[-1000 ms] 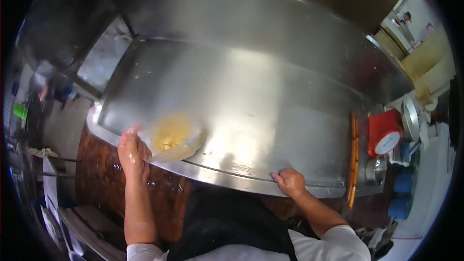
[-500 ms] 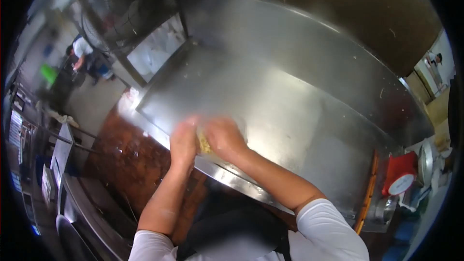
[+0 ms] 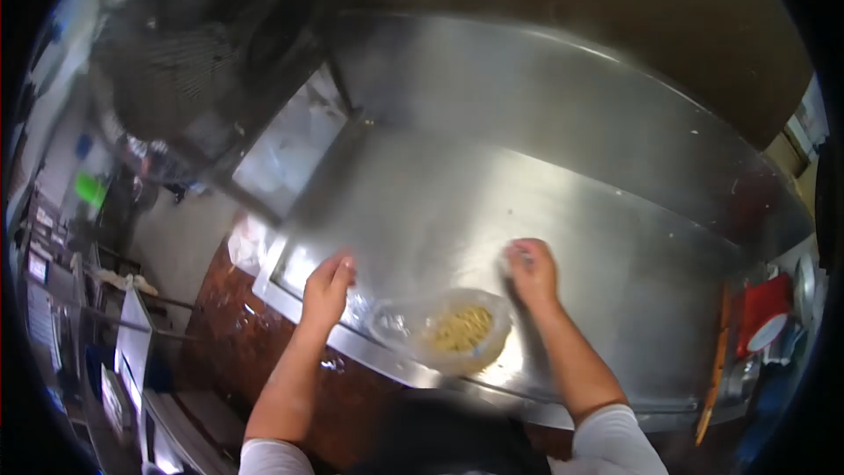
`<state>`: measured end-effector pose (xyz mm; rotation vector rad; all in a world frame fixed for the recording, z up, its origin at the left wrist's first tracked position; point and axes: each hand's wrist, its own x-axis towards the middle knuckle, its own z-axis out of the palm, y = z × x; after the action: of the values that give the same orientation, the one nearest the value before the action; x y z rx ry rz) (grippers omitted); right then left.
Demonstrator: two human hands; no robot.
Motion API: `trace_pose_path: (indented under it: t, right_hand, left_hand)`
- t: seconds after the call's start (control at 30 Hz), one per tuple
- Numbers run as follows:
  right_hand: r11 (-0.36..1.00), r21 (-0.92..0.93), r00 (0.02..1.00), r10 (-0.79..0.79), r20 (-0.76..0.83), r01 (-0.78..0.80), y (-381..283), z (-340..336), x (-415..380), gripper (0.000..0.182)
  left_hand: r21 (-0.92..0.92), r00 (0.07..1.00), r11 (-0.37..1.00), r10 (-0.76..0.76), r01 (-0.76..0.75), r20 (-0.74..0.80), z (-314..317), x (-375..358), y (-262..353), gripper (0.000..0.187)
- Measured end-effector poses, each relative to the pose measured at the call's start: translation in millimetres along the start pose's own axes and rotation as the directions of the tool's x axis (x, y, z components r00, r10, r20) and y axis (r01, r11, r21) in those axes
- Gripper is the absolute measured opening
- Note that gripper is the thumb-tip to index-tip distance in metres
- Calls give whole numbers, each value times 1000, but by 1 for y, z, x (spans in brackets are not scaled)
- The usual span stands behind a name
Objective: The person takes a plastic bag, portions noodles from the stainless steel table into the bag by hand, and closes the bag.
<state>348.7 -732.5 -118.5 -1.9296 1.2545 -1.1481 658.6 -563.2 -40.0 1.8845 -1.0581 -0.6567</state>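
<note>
Both hands have parted since half a second ago, when they were pressed together over the yellow food. Now the clear plastic bag of yellow noodle-like food (image 3: 448,332) lies flat on the shiny stainless-steel tabletop (image 3: 545,211), close to its near edge, between the two hands. Its long axis runs roughly left to right, and the crumpled, emptier end points toward the left hand (image 3: 327,288). The yellow contents sit bunched in the right half of the bag.

That left hand rests on the tabletop with fingers extended, touching or just beside the bag's left end; I cannot tell whether its grip closes on the plastic. The right hand (image 3: 530,271) has its grip pinched together on something small and pale, possibly film; blur hides what it is.

A red weighing scale (image 3: 763,310) stands at the far right.
</note>
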Motion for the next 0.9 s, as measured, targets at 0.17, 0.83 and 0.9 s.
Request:
trace_pose_path:
  t: [0.17,0.83,0.9]
  right_hand:
    - [855,-498,988,95,-118,-142,73,-26,-8,43]
    - [719,-675,981,190,-42,-168,56,-35,-15,54]
    - [719,-673,980,193,-43,-171,54,-35,-16,54]
  left_hand:
    - [460,965,848,238,-263,113,31,183,-41,69]
    - [858,996,504,39,-94,86,90,400,-48,42]
    - [857,950,414,188,-305,248,83,353,-61,36]
